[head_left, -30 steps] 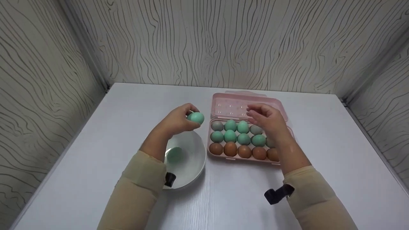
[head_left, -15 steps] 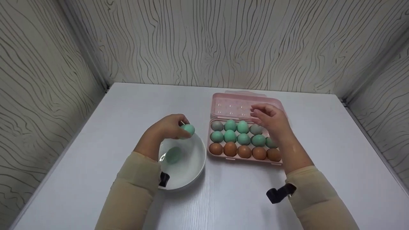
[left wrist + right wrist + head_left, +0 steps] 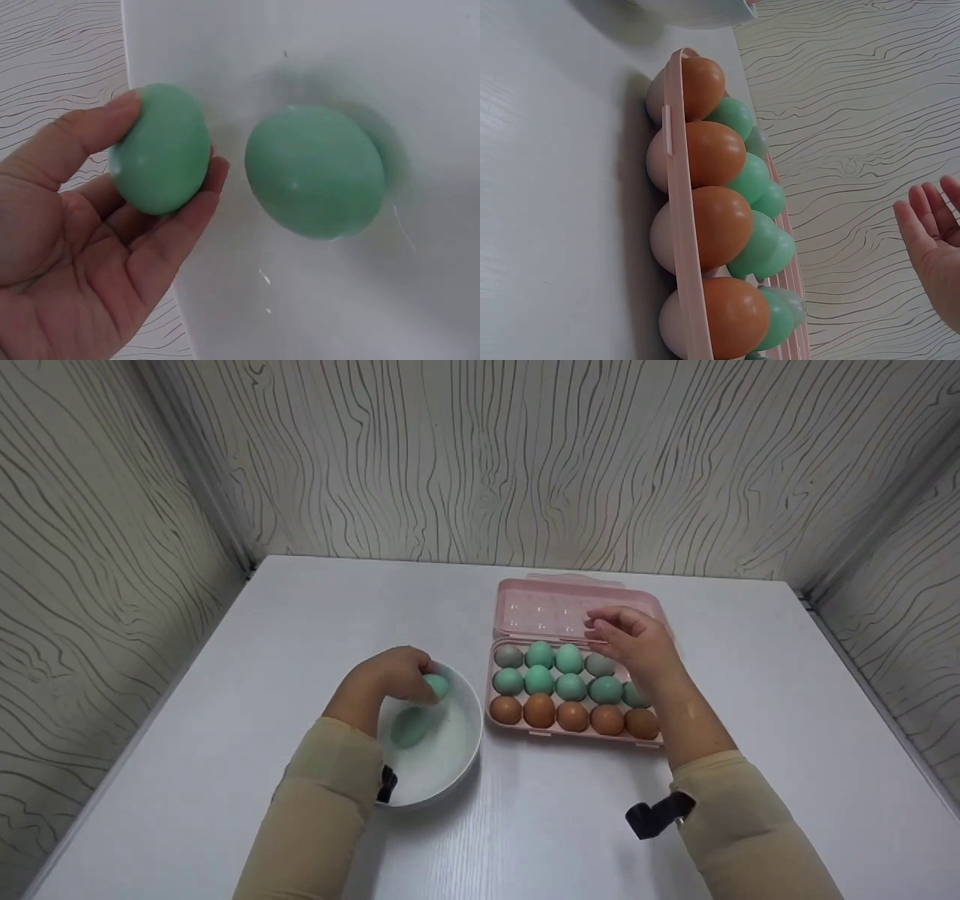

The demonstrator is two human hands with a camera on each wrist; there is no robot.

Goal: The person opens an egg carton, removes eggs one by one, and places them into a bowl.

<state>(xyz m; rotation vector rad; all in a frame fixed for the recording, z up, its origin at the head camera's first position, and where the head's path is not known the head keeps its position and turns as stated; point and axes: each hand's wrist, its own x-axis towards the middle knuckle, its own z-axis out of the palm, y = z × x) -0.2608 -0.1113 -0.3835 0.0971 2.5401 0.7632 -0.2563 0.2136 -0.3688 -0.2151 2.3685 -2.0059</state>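
In the head view my left hand reaches over the back rim of a white bowl. It pinches a green egg between thumb and fingertips. Another green egg lies in the bowl, apart from the held one. My right hand hovers above the back right of a pink egg carton, its fingers loosely bent and holding nothing. Brown eggs fill the carton's front row. Green and greyish eggs stand in the rows behind. The right hand and wrist hide part of the carton's right end.
The carton's pink lid lies folded back toward the rear wall. Bowl and carton stand side by side, almost touching, on a white table. Wood-grain panels enclose the back and both sides.
My left hand has moved left and down from beside the carton, carrying the green egg into the bowl's mouth. The right hand has shifted slightly right and otherwise stays above the carton.
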